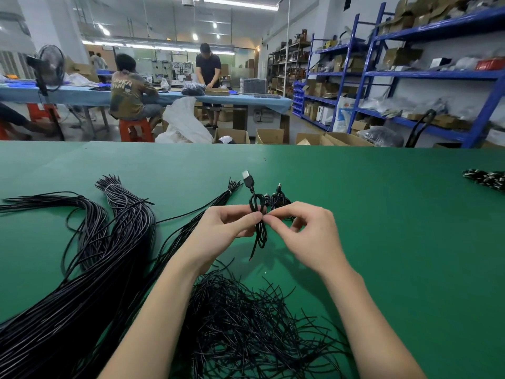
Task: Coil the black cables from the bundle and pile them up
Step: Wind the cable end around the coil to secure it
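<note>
Black cable [259, 222] coiled into narrow loops; USB plug [248, 179] upward.

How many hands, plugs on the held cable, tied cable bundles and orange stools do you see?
Hands: 2, left hand and right hand, both pinching the coiled black cable
Silver USB plug on it: 1
Long black cable bundles with white ties: 2
Orange plastic stools: 2
Total: 7

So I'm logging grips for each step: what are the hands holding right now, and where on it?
Both hands pinch one coiled black cable at the coil's middle: left hand from the left, right hand from the right.
</note>
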